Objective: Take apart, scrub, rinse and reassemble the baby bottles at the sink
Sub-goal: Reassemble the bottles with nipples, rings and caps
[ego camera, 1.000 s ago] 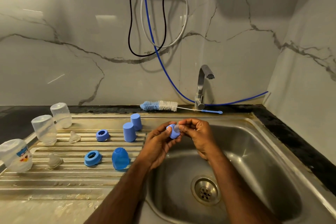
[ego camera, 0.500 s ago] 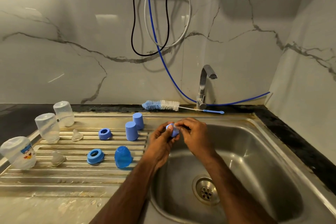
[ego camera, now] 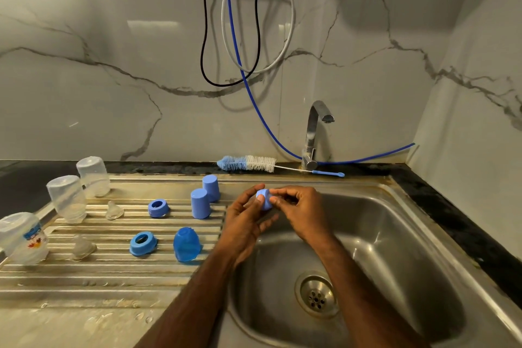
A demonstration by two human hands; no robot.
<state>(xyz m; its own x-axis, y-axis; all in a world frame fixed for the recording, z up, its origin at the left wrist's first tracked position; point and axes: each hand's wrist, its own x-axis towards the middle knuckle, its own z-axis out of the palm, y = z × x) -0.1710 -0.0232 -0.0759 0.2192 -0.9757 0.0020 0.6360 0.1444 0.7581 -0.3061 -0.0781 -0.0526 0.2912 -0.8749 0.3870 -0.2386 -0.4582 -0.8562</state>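
A sink basin (ego camera: 395, 234) sits on the right, a ridged draining board (ego camera: 99, 271) on its left. Behind the basin a tap (ego camera: 313, 133) stands at the wall, and a bottle brush (ego camera: 254, 163) lies left of it along the back ledge. On the board, three upturned bottles (ego camera: 67, 198) line the left edge; right of them lie two teats (ego camera: 114, 210), then two rings (ego camera: 143, 243), then three caps (ego camera: 186, 244). Above the basin's left rim, the left hand (ego camera: 245, 223) and right hand (ego camera: 299, 209) meet on a ring (ego camera: 265, 200).

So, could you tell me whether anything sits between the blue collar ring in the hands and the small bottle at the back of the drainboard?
Yes. The blue collar ring, pinched by the left hand and right hand over the sink's edge, has two upright blue caps standing between it and the inverted small bottle. Lifting over them should clear the way.
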